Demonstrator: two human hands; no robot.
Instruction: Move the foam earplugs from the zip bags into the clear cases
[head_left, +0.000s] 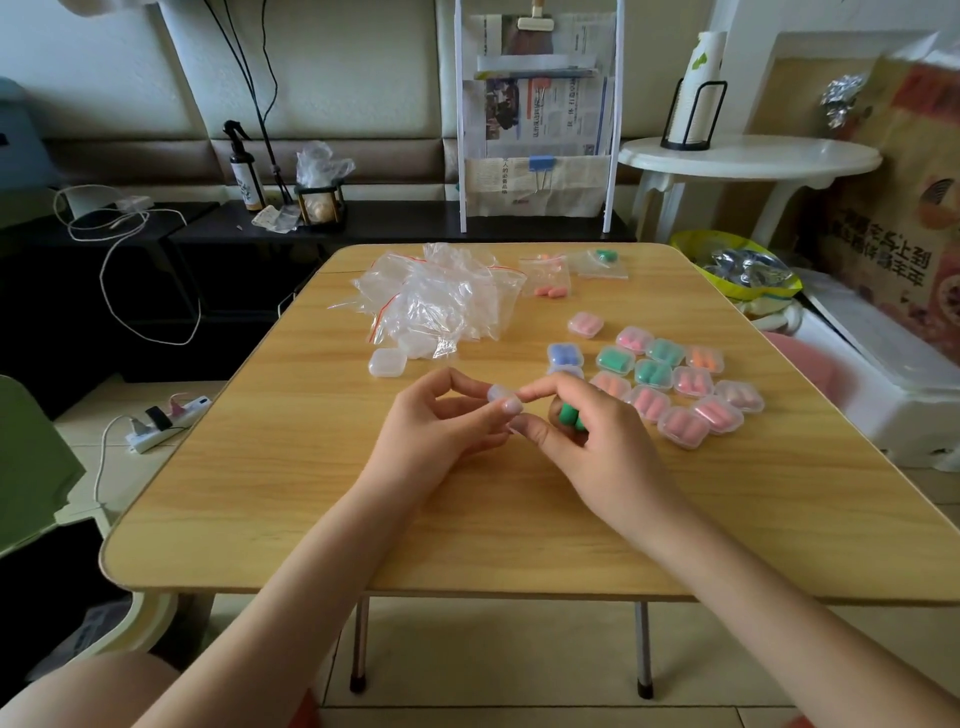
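Observation:
Over the middle of the wooden table (322, 509), my left hand (441, 426) pinches a small clear case (503, 399) between thumb and fingers. My right hand (587, 436) touches that case with its index finger and thumb while green foam earplugs (569, 415) sit tucked in its palm. Whether the case's lid is open cannot be told. An empty clear case (386, 362) lies to the left. Several filled cases (670, 379) with pink, green, orange and blue earplugs lie to the right. Two zip bags hold earplugs at the back: pink ones (550, 283) and green ones (601, 260).
A heap of empty zip bags (436, 296) lies at the table's back left. A newspaper rack (537, 119) stands behind the table, a white round side table (748, 156) at the back right. A power strip (166, 423) lies on the floor to the left.

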